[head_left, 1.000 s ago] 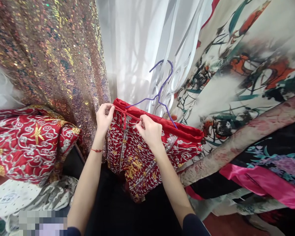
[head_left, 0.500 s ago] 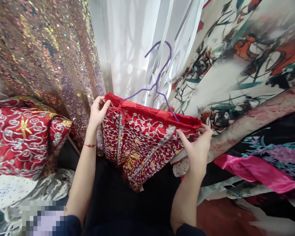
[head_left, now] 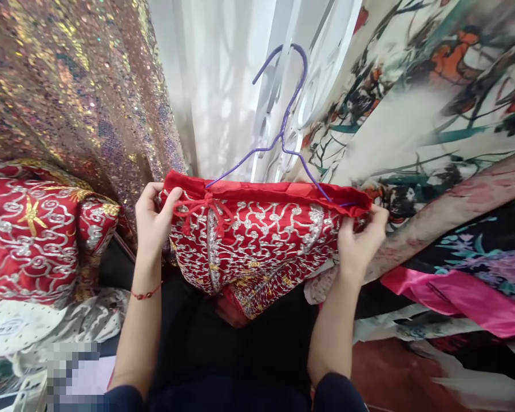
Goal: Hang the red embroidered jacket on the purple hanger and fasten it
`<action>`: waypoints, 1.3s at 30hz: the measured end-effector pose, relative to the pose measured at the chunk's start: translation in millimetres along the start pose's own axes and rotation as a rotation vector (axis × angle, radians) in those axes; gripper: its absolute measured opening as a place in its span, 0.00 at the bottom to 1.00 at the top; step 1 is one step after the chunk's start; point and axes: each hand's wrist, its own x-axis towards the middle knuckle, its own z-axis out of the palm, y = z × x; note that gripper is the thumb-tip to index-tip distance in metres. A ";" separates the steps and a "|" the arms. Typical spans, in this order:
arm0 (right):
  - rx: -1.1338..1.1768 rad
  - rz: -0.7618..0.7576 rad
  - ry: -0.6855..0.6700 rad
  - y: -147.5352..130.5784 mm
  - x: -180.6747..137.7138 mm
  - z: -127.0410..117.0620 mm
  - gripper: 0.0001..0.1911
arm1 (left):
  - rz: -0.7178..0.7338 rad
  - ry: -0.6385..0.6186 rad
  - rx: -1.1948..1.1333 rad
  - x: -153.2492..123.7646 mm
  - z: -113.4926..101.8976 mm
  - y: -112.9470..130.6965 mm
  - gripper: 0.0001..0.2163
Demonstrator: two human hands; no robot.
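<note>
A red skirt (head_left: 257, 234) with silver and gold embroidery is stretched between my two hands, its gathered waistband uppermost. My left hand (head_left: 153, 220) pinches the waistband's left end, thumb on the front. At the other end, my right hand (head_left: 363, 237) grips the band near its corner. A purple wire hanger (head_left: 282, 134) stands in the waist opening, its hook free above; its lower parts are mostly hidden inside the cloth. Red drawstring ties (head_left: 206, 209) dangle in a bow on the front left. The lower part of the skirt folds down toward my lap.
Another red embroidered garment (head_left: 30, 240) lies bundled at left, above a white dotted cloth (head_left: 21, 326). Sequined fabric (head_left: 77, 86) hangs behind it. White openwork metal (head_left: 304, 86) rises at the back. Floral fabrics (head_left: 433, 97) and a pink satin strip (head_left: 455, 300) are on the right.
My hands have moved apart, pulling the waistband wider and straighter. The hanger has shifted slightly right and up in view, and its right end now shows at the band's right side.
</note>
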 end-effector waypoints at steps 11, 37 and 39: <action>-0.172 -0.230 -0.169 -21.7 9.5 33.3 0.26 | 0.177 -0.040 0.093 30.6 19.6 -18.2 0.12; 0.246 -0.887 -0.182 -190.2 -37.2 12.5 0.06 | -0.039 0.259 0.089 -27.3 4.0 -38.4 0.10; 0.177 -1.001 -0.417 -220.8 -50.8 25.8 0.04 | -0.132 0.277 -0.073 -48.3 -8.4 -42.2 0.10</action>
